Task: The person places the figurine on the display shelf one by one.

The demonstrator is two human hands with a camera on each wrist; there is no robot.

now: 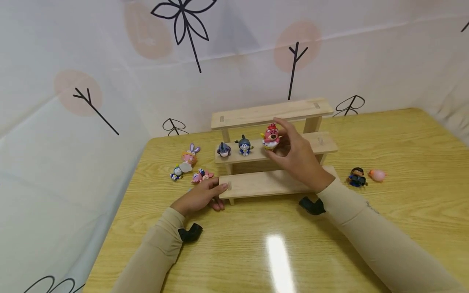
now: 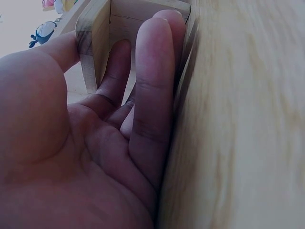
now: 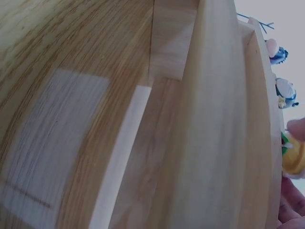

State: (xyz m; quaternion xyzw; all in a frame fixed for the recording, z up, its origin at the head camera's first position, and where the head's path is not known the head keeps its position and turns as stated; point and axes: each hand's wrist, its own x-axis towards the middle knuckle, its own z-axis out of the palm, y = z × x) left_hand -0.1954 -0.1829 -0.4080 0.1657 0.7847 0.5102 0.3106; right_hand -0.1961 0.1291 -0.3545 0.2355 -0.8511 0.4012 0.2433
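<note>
My right hand (image 1: 298,158) pinches a pink bear figurine (image 1: 271,137) with a red top and white base between thumb and fingers, at the middle tier of a three-step wooden shelf (image 1: 264,184). In the right wrist view the figurine's yellow and green part (image 3: 293,155) shows beside the fingers. Left of it on that tier stand a grey-blue donkey figurine (image 1: 224,149) and a dark-hooded figurine (image 1: 244,145). My left hand (image 1: 200,196) grips the bottom tier's left end, thumb on the board (image 2: 93,45) and fingers underneath, low against the table.
Left of the shelf lie a rabbit-eared figurine (image 1: 189,158), a small blue-and-white figurine (image 1: 177,173) and a pink one (image 1: 202,176). To the right are a dark-haired figurine (image 1: 357,177) and a pink piece (image 1: 378,175). A patterned cloth (image 1: 242,77) hangs behind the table (image 1: 234,244).
</note>
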